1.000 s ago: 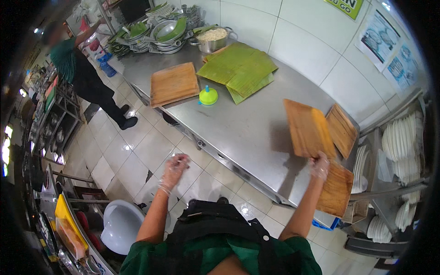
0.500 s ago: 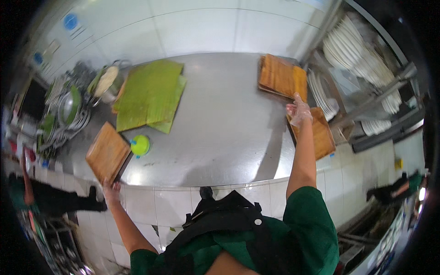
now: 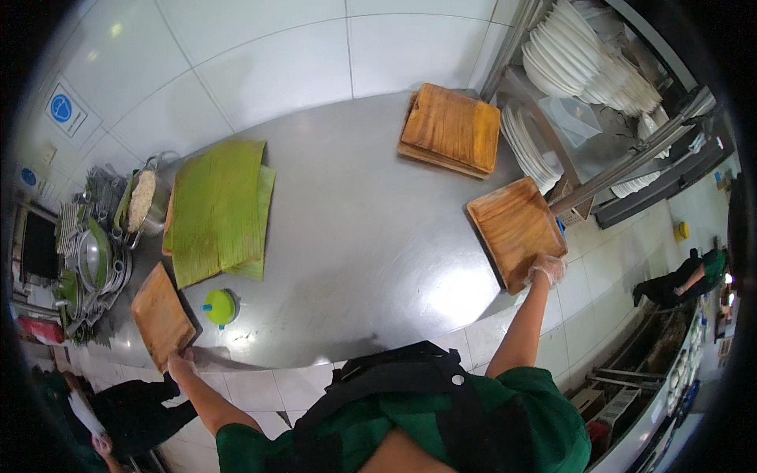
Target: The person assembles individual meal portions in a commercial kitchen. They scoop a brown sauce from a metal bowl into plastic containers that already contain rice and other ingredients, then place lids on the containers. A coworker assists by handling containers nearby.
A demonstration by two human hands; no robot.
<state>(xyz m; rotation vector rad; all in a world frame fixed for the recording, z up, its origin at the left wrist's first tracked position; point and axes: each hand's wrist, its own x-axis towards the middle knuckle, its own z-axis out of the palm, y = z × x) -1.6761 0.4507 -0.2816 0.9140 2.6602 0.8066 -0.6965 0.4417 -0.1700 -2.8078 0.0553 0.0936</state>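
Note:
My left hand point(image 3: 182, 365), in a clear plastic glove, grips the near corner of a square wooden plate point(image 3: 162, 313) at the table's left front edge. At the right edge, my gloved right hand point(image 3: 547, 270) holds the near rim of another square wooden plate point(image 3: 516, 227), which has a raised border; its fingers are partly hidden. Just beyond that one sits a stack of wooden plates point(image 3: 454, 128). Cut green banana leaves point(image 3: 217, 206) lie in a pile at the left. Between them and my body stands a small lime-green container point(image 3: 220, 306) with blue bits.
The steel table point(image 3: 347, 213) backs onto a white tiled wall. At left are a metal pot point(image 3: 158, 209) and heaped metalware point(image 3: 98, 260). White plates point(image 3: 568, 59) fill a rack at right. One person point(image 3: 130, 410) stands at lower left, another point(image 3: 686, 280) at far right.
My right hand has come from the far stack to the near rim of the right plate. The left hand keeps its grip on its plate. The whole view has shifted.

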